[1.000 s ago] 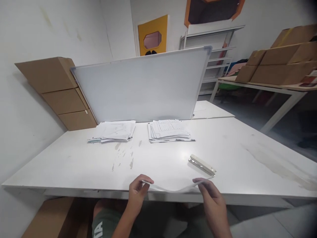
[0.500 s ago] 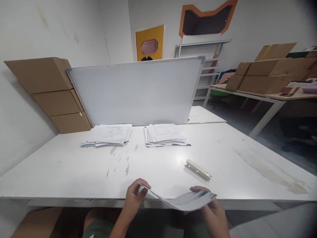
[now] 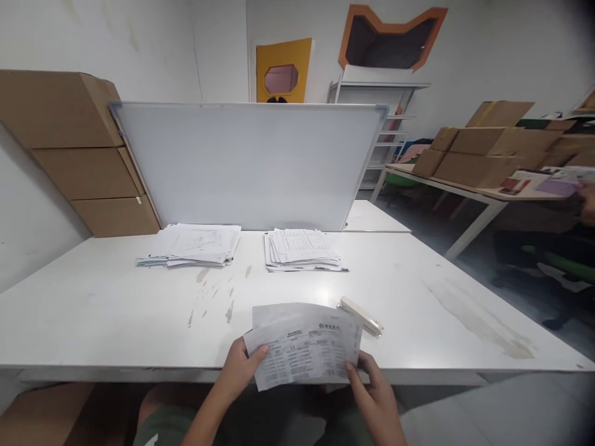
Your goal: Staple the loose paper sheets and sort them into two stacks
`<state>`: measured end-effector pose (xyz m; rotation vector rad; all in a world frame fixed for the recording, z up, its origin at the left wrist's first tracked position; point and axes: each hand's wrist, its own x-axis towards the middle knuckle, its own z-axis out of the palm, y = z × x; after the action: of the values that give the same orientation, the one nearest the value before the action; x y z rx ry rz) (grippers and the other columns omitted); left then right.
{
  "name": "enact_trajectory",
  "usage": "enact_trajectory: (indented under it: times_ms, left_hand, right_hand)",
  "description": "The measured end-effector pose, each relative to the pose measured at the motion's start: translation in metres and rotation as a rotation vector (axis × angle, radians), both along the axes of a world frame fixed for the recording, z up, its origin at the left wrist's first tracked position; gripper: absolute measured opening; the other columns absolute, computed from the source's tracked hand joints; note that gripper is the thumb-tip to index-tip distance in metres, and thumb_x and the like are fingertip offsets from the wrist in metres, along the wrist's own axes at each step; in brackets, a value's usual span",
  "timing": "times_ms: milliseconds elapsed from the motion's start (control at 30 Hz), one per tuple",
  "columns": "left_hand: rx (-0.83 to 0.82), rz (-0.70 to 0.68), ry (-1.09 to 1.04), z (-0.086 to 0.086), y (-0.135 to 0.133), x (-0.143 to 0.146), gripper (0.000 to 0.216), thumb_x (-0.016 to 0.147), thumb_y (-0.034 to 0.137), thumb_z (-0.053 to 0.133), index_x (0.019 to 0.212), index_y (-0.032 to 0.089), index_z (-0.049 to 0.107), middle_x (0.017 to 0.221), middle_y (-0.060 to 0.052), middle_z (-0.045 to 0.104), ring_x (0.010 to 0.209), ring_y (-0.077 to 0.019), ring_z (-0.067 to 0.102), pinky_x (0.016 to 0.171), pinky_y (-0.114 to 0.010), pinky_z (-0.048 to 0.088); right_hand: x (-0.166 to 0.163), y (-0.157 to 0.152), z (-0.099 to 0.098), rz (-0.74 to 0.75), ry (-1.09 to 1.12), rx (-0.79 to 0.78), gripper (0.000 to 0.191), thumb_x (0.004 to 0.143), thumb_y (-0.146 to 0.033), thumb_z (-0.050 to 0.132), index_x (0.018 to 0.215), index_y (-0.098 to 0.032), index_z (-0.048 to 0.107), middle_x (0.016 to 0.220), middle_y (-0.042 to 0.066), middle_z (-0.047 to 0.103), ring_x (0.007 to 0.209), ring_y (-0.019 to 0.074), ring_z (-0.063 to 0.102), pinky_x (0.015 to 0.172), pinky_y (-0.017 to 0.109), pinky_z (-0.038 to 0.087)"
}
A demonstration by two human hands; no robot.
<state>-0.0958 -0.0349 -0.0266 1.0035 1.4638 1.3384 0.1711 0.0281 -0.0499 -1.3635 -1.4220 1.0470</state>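
Printed sheets of paper (image 3: 302,353) are held up over the table's front edge, their text facing me. My left hand (image 3: 242,368) pinches their left edge, thumb in front. At the right edge my right hand (image 3: 369,387) grips them the same way, fingers behind. At least two sheets show, slightly offset along the top. Just behind their upper right corner a cream stapler (image 3: 365,317) lies on the table, partly covered by the paper. How many sheets I hold cannot be made out.
Two paper stacks, one left (image 3: 198,244) and one right (image 3: 302,249), lie on the white table (image 3: 116,316) before an upright whiteboard (image 3: 251,167). Cardboard boxes (image 3: 93,173) stand at the left. A side table (image 3: 465,184) carries more boxes. A person's hand (image 3: 588,201) shows at the far right.
The sheets have gone from lying nearly flat and curved to being tilted up, printed side towards me. Both hands have shifted their grip along the edges. The view has moved slightly.
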Motion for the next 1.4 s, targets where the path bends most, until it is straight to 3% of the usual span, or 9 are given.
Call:
enact_trajectory:
  times_ms: [167,333,567,700,933,1067,1200,1333,1400]
  left_hand:
    - [0.028,0.163,-0.129,0.000,-0.002,0.004,0.058,0.062,0.063,0.078,0.092,0.014,0.074,0.091,-0.012,0.076,0.095,-0.0316,0.070,0.088,-0.041,0.056]
    - [0.099,0.245,-0.164,-0.001,-0.001,0.003,0.058,0.061,0.061,0.080,0.096,0.015,0.069,0.089,-0.010,0.075,0.088,-0.0270,0.069,0.082,-0.037,0.056]
    - [0.346,0.288,0.022,0.012,0.028,-0.008,0.049,0.068,0.056,0.078,0.094,0.019,0.057,0.085,-0.003,0.066,0.079,-0.0176,0.062,0.072,-0.027,0.052]
    - [0.410,0.269,0.145,0.010,0.037,-0.010,0.045,0.071,0.055,0.075,0.093,0.019,0.058,0.088,-0.004,0.063,0.082,-0.0173,0.061,0.074,-0.027,0.050]
    - [0.219,-0.007,0.318,0.005,0.029,-0.018,0.032,0.081,0.052,0.065,0.082,0.019,0.066,0.083,-0.005,0.067,0.079,-0.0193,0.064,0.071,-0.028,0.053]
    - [0.079,0.067,0.276,0.006,0.017,-0.016,0.042,0.072,0.057,0.071,0.085,0.017,0.072,0.088,-0.009,0.074,0.094,-0.0279,0.069,0.089,-0.038,0.055]
    - [-0.058,0.193,0.150,0.004,0.016,-0.017,0.051,0.070,0.058,0.072,0.095,0.014,0.073,0.101,-0.012,0.075,0.097,-0.0312,0.070,0.087,-0.042,0.058]
    - [-0.110,0.202,0.148,0.012,0.047,-0.021,0.047,0.071,0.049,0.072,0.101,0.013,0.072,0.105,-0.012,0.075,0.097,-0.0291,0.071,0.087,-0.040,0.058]
    - [-0.134,0.142,0.296,0.020,0.071,-0.020,0.041,0.071,0.046,0.071,0.095,0.014,0.073,0.100,-0.011,0.076,0.096,-0.0303,0.070,0.084,-0.039,0.057]
  right_hand:
    - [0.000,-0.002,-0.003,0.006,0.072,0.024,0.043,0.074,-0.059,0.066,0.097,-0.022,0.067,0.100,0.007,0.073,0.089,0.0250,0.068,0.071,0.028,0.056]
    - [-0.019,0.004,-0.001,0.011,0.261,0.013,0.042,0.071,-0.059,0.069,0.086,-0.020,0.067,0.086,0.007,0.072,0.084,0.0254,0.067,0.073,0.032,0.056]
    - [-0.036,0.029,0.014,-0.005,0.341,0.165,0.032,0.078,-0.054,0.066,0.083,-0.022,0.063,0.081,0.005,0.068,0.084,0.0230,0.065,0.078,0.035,0.054]
    - [-0.035,0.042,0.005,0.068,0.353,0.173,0.036,0.077,-0.052,0.067,0.096,-0.023,0.062,0.096,0.007,0.071,0.095,0.0249,0.066,0.087,0.039,0.054]
    - [-0.029,0.030,-0.004,0.049,0.240,0.128,0.031,0.084,-0.049,0.059,0.100,-0.023,0.063,0.097,0.007,0.070,0.090,0.0236,0.065,0.083,0.038,0.054]
    - [-0.023,0.018,0.012,0.132,0.244,0.120,0.026,0.088,-0.045,0.055,0.098,-0.023,0.064,0.100,0.007,0.070,0.092,0.0238,0.066,0.083,0.038,0.054]
    - [-0.004,0.024,0.031,0.118,0.127,0.212,0.032,0.090,-0.042,0.054,0.117,-0.025,0.059,0.107,0.007,0.070,0.101,0.0233,0.066,0.090,0.039,0.053]
    - [0.006,0.063,0.038,-0.071,-0.282,0.409,0.045,0.093,-0.038,0.044,0.136,-0.022,0.049,0.138,0.013,0.057,0.131,0.0277,0.049,0.112,0.051,0.035]
    - [0.003,0.087,0.032,-0.093,-0.480,0.379,0.051,0.093,-0.037,0.042,0.141,-0.020,0.045,0.148,0.014,0.048,0.141,0.0311,0.036,0.117,0.061,0.019]
